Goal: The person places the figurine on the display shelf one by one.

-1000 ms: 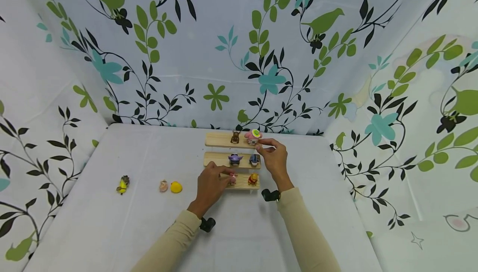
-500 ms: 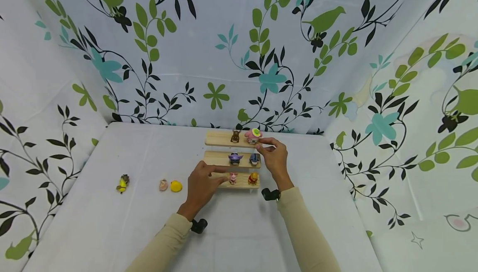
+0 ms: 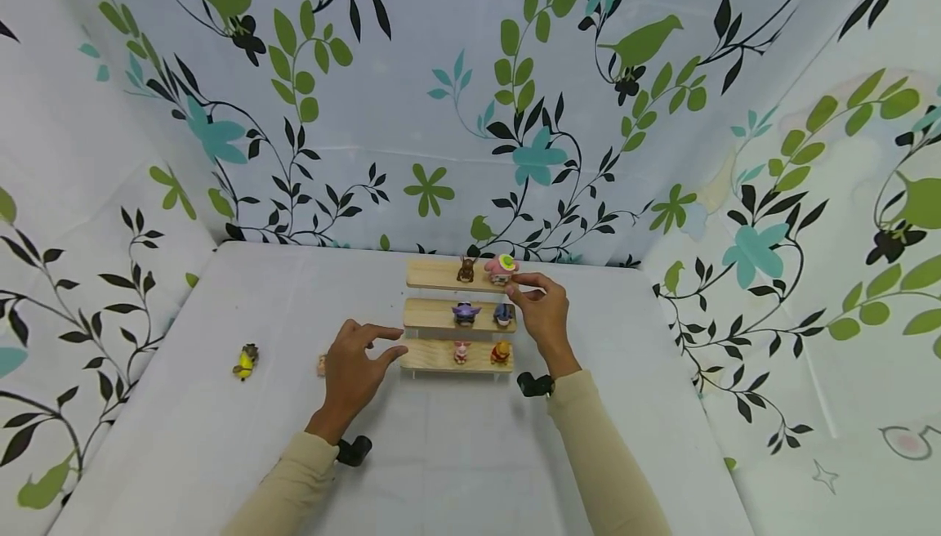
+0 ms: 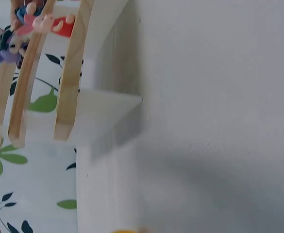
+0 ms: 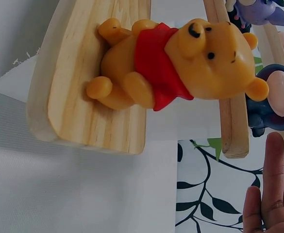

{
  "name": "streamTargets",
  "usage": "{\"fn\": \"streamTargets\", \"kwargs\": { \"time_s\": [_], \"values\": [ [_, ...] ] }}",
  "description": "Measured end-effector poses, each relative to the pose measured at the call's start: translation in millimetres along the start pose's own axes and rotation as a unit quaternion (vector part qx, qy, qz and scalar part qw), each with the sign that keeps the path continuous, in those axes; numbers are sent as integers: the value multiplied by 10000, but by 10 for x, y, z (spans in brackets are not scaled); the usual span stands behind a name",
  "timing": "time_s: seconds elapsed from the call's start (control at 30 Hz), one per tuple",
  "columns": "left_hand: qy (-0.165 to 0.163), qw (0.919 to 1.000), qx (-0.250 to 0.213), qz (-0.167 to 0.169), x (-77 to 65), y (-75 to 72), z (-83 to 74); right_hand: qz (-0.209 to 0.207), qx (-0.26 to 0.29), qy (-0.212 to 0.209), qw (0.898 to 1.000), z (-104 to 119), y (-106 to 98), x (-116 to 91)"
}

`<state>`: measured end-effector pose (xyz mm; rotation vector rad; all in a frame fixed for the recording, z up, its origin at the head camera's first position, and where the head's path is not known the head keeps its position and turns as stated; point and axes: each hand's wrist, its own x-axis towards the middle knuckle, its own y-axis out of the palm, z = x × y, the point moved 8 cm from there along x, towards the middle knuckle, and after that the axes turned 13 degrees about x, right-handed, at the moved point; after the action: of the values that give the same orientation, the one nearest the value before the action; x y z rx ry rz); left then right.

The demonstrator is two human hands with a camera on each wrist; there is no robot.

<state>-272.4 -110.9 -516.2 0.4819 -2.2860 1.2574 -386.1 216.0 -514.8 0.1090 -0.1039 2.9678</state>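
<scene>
A three-tier wooden display shelf (image 3: 434, 320) stands mid-table with small figurines on it. My left hand (image 3: 354, 372) is off its left side, thumb and index finger apart, nothing between them. My right hand (image 3: 542, 311) grips the right end of the top tier, beside a pink figurine (image 3: 501, 269). A brown figurine (image 3: 466, 269) shares that tier. On the middle tier are a purple figurine (image 3: 466, 313) and a blue donkey figurine (image 3: 503, 314). A pink piglet figurine (image 3: 461, 352) and a yellow bear figurine (image 5: 195, 63) in a red shirt sit on the bottom tier.
A yellow-and-dark figurine (image 3: 246, 362) lies on the white-covered table (image 3: 456, 454) at the left. Behind my left hand, a peach-coloured piece (image 3: 321, 365) is mostly hidden. Leaf-patterned cloth (image 3: 353, 111) hangs behind the table and along its sides.
My left hand has let go of the piglet figurine on the bottom tier and moved left, away from the shelf, now covering the small yellow piece. The right hand has stayed in place.
</scene>
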Motion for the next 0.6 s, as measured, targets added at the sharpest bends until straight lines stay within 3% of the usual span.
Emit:
{"fn": "streamTargets", "kwargs": {
  "time_s": [0.23,0.6],
  "values": [
    [-150,9996,246,-43,-6,-192,224,27,11,-10,10000,2,-7,-3],
    [-606,9948,659,479,-92,-331,790,26,145,-88,9999,19,-8,3]
  ]
}}
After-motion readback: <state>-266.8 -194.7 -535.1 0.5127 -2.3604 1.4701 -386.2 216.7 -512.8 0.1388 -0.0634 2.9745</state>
